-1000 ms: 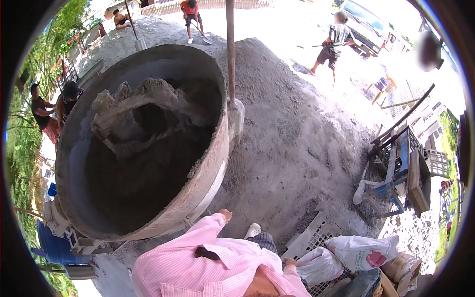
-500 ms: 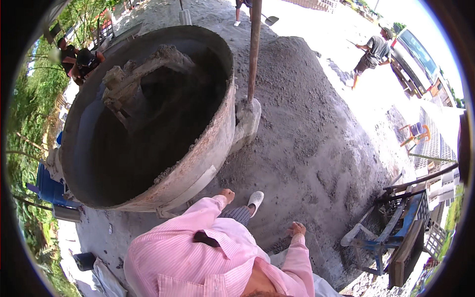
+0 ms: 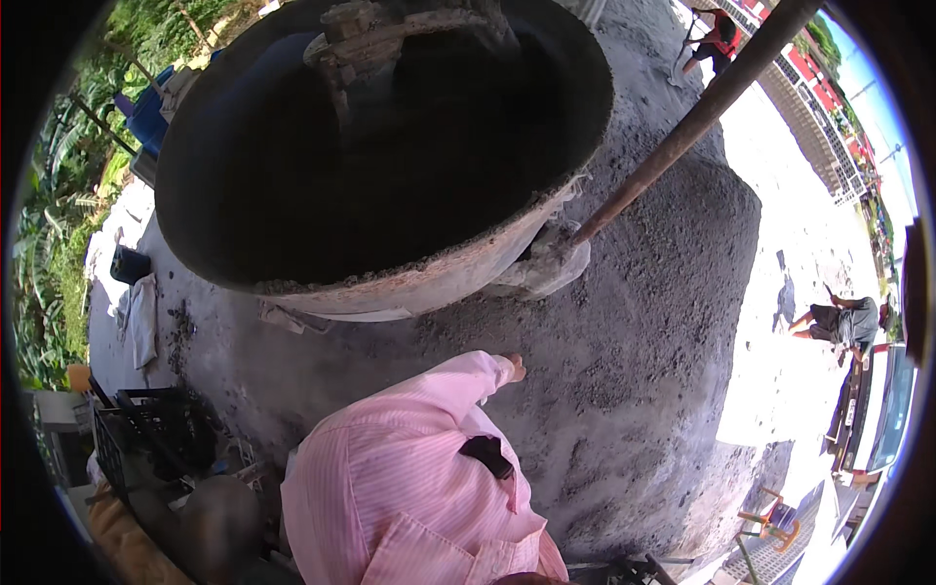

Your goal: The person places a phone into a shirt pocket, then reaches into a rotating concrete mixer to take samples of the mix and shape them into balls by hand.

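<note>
I see my left hand (image 3: 513, 367) poking from a pink striped sleeve (image 3: 429, 409), its grip empty and loose, near the crusted round mixer drum (image 3: 390, 283) on the coarse grey sand heap (image 3: 643, 322). My right hand is out of view.

a big grey mixer drum (image 3: 390, 156) is filling the frame from ten to one o'clock. a hand (image 3: 513, 367) in a pink sleeve is hanging at centre, over the sand pile (image 3: 643, 322).

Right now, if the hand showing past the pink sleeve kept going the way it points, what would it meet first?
Probably the pale sack lying at the mixer drum's base; the hand points up-slope over grey sand. Depth is unclear, and which hand it is cannot be told.
</note>
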A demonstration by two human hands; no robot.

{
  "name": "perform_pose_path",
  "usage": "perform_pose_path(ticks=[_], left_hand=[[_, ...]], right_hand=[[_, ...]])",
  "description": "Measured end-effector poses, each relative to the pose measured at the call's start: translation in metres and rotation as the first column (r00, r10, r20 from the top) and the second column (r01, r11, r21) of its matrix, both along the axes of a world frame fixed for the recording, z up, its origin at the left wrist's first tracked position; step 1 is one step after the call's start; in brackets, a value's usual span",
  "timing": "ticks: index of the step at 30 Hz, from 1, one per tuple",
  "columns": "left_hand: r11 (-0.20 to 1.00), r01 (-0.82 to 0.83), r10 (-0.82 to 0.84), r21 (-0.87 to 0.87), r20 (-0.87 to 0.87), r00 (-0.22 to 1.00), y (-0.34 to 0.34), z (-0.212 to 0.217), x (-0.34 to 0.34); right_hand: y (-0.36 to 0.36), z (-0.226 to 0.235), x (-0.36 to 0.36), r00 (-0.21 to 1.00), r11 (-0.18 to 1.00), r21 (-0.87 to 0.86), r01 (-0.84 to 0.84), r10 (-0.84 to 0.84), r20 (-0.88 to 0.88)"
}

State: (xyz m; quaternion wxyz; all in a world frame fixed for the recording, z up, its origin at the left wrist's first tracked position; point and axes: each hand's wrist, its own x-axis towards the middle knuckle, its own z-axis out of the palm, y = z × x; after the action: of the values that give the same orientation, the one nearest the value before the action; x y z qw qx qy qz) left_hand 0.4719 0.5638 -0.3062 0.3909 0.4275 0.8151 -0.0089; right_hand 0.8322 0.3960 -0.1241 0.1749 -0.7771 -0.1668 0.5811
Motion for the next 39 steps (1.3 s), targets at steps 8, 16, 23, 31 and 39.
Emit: perform_pose_path(ticks=[8, 16, 23, 31, 39], left_hand=[[0.973, 0.172, -0.197, 0.156, 0.162, 0.967, 0.081, 0.045, 0.026], [0.471, -0.876, 0.817, 0.106, 0.322, 0.478, -0.007, 0.014, -0.047], [-0.49, -0.871, 0.757, 0.021, 0.506, -0.413, -0.076, 0.12, -0.018], [-0.85, -0.248, 0.521, 0.464, 0.81, -0.268, -0.156, 0.248, -0.066], [-0.67, -0.014, 0.731, 0.742, 0.656, -0.188, -0.116, 0.38, -0.159]], right_hand=[[0.191, 0.001, 0.063, 0.965, 0.964, 0.052, -0.26, 0.261, -0.019], [0.369, -0.06, 0.152, 0.913, 0.908, 0.117, -0.402, 0.407, -0.026], [0.541, -0.074, 0.144, 0.916, 0.905, 0.158, -0.395, 0.402, -0.013], [0.61, -0.064, 0.001, 0.812, 0.799, 0.347, -0.491, 0.564, -0.151], [0.62, 0.141, -0.219, 0.607, 0.303, 0.744, -0.596, 0.776, 0.171]])
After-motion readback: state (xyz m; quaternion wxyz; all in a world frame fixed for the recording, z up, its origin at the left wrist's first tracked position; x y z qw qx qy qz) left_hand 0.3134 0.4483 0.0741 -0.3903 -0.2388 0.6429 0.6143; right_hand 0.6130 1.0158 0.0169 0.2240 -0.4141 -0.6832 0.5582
